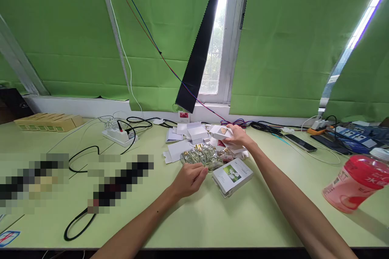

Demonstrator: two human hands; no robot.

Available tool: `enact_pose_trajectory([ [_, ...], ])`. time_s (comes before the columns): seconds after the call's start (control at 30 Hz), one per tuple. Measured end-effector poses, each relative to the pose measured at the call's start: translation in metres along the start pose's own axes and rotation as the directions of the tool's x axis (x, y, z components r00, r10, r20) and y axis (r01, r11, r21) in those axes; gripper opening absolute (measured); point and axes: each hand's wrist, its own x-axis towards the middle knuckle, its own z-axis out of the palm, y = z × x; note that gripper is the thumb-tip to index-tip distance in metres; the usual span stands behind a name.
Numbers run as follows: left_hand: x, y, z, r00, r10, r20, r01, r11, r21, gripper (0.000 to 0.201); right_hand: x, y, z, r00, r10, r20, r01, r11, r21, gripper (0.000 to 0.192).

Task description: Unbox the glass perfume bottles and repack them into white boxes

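My right hand (237, 135) reaches to the back of the pile, its fingers closed on a small white carton (221, 131) with a picture on its face. My left hand (190, 180) rests on the table as a loose fist, and nothing shows sticking out of it. Just beyond it, several small glass bottles (199, 153) with gold and silver caps lie grouped together. A bottle with a reddish tint (225, 156) lies at their right. Between my forearms sits a white box (233, 177) with a green floral picture. Opened white cartons (179, 149) lie around the bottles.
A pink-labelled drink bottle (354, 184) stands at the right, near a phone (300, 143). A power strip (120, 135) with black cables and a yellow box (48, 122) are at the left. Bundled cables (264, 128) run along the back. Part of the left is pixelated.
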Motion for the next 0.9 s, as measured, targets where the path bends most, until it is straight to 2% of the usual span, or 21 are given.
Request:
enact_pose_trajectory([
  [0.17, 0.000, -0.002, 0.001, 1.000, 0.000, 0.014, 0.000, 1.000, -0.020, 0.041, -0.014, -0.016, -0.009, 0.990, -0.030, -0.139, 0.039, 0.997, 0.059, 0.069],
  [0.33, -0.002, -0.006, 0.006, 0.999, -0.036, 0.026, 0.036, 0.999, -0.001, 0.041, -0.041, -0.045, -0.009, 0.914, -0.082, -0.396, 0.178, 0.960, 0.214, 0.068],
  [0.4, -0.001, -0.007, 0.007, 0.997, -0.064, -0.042, 0.066, 0.997, 0.043, 0.037, -0.052, -0.054, -0.006, 0.887, -0.082, -0.454, 0.221, 0.940, 0.261, 0.070],
  [0.47, 0.000, -0.007, 0.005, 0.981, -0.099, -0.166, 0.114, 0.990, 0.084, 0.029, -0.061, -0.060, -0.002, 0.868, -0.080, -0.489, 0.258, 0.916, 0.309, 0.072],
  [0.57, 0.004, -0.010, -0.003, 0.913, -0.171, -0.370, 0.231, 0.965, 0.124, 0.016, -0.071, -0.066, 0.002, 0.854, -0.056, -0.517, 0.294, 0.872, 0.391, 0.075],
  [0.67, 0.008, -0.016, -0.014, 0.833, -0.286, -0.473, 0.395, 0.906, 0.149, 0.008, -0.078, -0.070, 0.003, 0.871, -0.003, -0.492, 0.294, 0.805, 0.515, 0.080],
  [0.73, 0.009, -0.021, -0.020, 0.809, -0.365, -0.461, 0.484, 0.858, 0.170, 0.011, -0.081, -0.073, 0.003, 0.913, 0.042, -0.406, 0.254, 0.719, 0.646, 0.083],
  [0.8, 0.009, -0.024, -0.022, 0.803, -0.441, -0.399, 0.544, 0.817, 0.191, 0.023, -0.086, -0.076, 0.003, 0.959, 0.084, -0.271, 0.177, 0.570, 0.802, 0.087],
  [0.9, 0.008, -0.024, -0.020, 0.795, -0.551, -0.255, 0.602, 0.768, 0.217, 0.046, -0.093, -0.081, 0.004, 0.994, 0.081, -0.068, 0.044, 0.267, 0.963, 0.085],
])
